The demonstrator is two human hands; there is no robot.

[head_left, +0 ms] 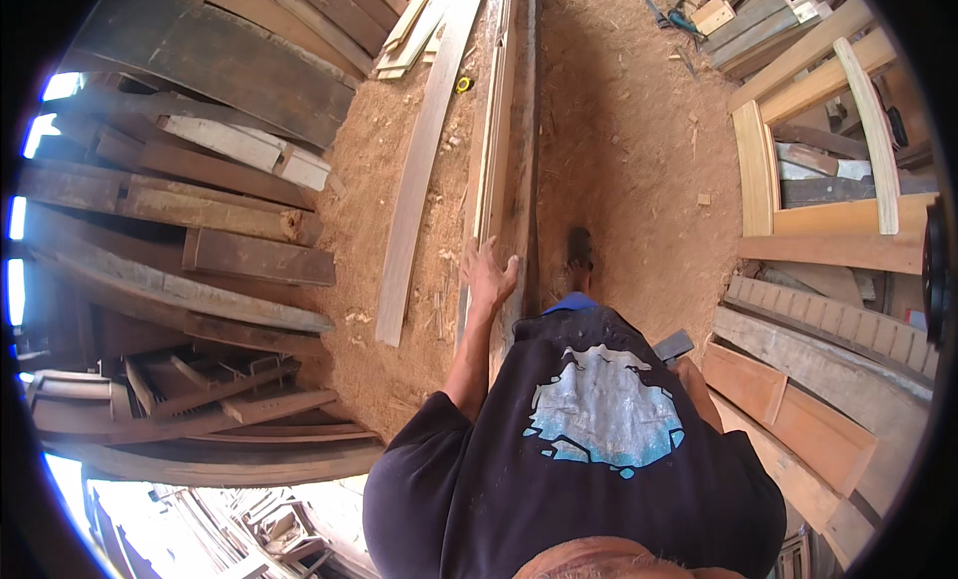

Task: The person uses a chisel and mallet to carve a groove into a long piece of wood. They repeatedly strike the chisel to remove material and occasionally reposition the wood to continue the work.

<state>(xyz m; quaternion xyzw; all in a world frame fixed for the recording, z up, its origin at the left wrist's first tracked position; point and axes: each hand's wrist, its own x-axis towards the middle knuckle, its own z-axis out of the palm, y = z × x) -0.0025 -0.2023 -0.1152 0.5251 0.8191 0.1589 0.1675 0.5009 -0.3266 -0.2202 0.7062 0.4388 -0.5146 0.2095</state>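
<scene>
My left hand (489, 278) lies with its fingers spread on the near end of a long, narrow wooden board (489, 170). The board rests lengthwise along a dark timber beam (524, 170) that runs away from me. Down by my right side, my right hand (689, 371) is closed around a grey, flat, rectangular tool (672, 346). Its kind cannot be made out, and my shirt and arm hide part of the grip. Left of the beam a long brown plank (424, 190) lies on the sawdust, with a small yellow tape measure (464, 84) beside it.
Stacked old timber (230, 205) fills the left side. At the right stand a pale wooden frame (758, 180) and more boards (828, 419). A blue-green tool (683, 20) lies at the far right. Sawdust (649, 150) covers the floor; my foot (580, 245) is right of the beam.
</scene>
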